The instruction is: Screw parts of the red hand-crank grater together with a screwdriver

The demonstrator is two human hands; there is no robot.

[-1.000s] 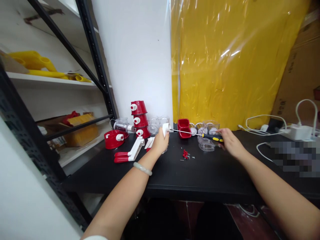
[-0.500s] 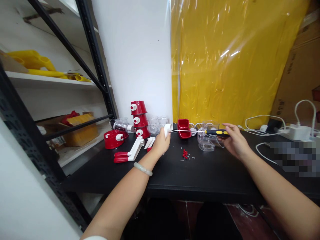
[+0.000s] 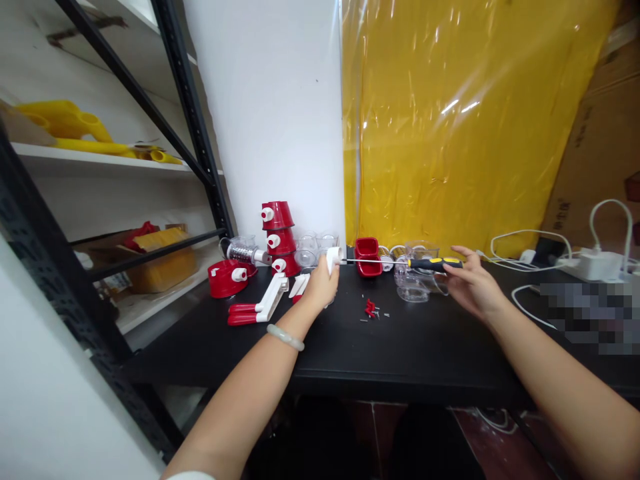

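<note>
My left hand (image 3: 321, 287) is closed around a white plastic part (image 3: 334, 257) above the black table. The shaft of a yellow-and-black screwdriver (image 3: 434, 264) points left, its tip at that part's right end. My right hand (image 3: 471, 283) has its fingers on the rear of the screwdriver handle, some of them raised. Small red pieces (image 3: 370, 308) and metal screws lie on the table below the shaft. White-and-red handles (image 3: 270, 300) lie left of my left hand.
Stacked red bases (image 3: 281, 241) and a separate red base (image 3: 227, 279) stand at the back left. Behind the screwdriver are a red tray (image 3: 367, 257) and clear plastic parts (image 3: 414, 287). White cables and an adapter (image 3: 595, 265) lie right. A metal shelf (image 3: 190, 100) borders the left.
The screwdriver handle has turned slightly. The fingers of my right hand have shifted on it, and my left hand with the white part has moved very slightly left.
</note>
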